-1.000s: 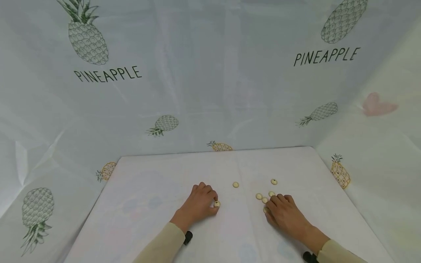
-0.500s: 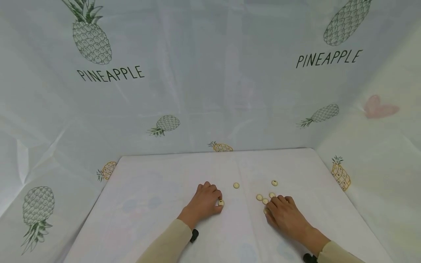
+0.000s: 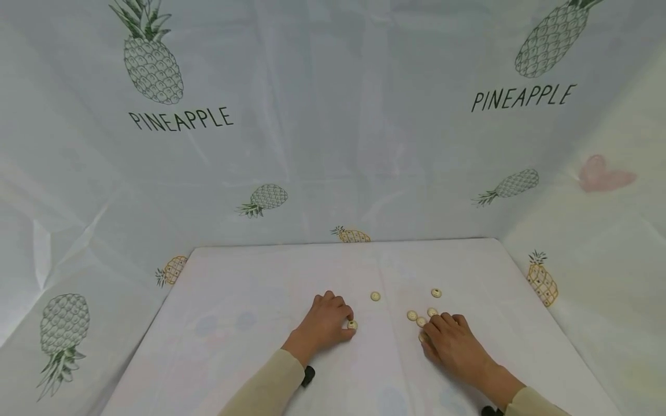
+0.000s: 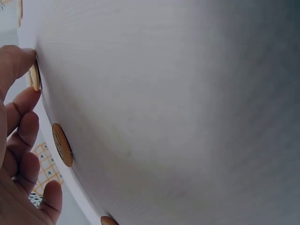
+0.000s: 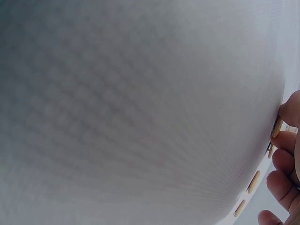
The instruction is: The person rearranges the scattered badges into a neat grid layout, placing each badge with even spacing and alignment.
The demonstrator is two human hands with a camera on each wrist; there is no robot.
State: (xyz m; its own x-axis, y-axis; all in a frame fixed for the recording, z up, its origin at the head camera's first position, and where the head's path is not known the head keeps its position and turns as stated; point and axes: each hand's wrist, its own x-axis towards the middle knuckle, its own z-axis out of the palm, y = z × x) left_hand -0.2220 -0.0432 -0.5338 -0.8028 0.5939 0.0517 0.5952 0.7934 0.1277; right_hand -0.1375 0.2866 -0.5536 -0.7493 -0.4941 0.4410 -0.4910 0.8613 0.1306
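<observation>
My left hand point(image 3: 321, 325) pinches a small, pale round wooden disc point(image 3: 352, 325) by its edges, between thumb and index finger, at the table surface. In the left wrist view that disc point(image 4: 35, 77) lies flat or nearly so, and the other fingers are bent loosely. To the right, the thumb and index finger of my right hand point(image 3: 455, 346) pinch a second disc point(image 5: 277, 127), mostly covered by the hand in the head view. Several like discs lie close beyond its fingertips, among them a left one point(image 3: 412, 315) and a middle one point(image 3: 421, 322). Dark marks show on some faces.
One loose disc point(image 3: 375, 296) lies between the hands, farther back. Another disc point(image 3: 436, 293) sits behind the right-hand group. A white cloth covers the table point(image 3: 250, 277), and a pineapple-printed curtain point(image 3: 333, 144) rises along its back and sides.
My left hand has slid a little to the right with its disc, then stayed about there. The right hand and the loose discs keep their places; the head view has shifted slightly.
</observation>
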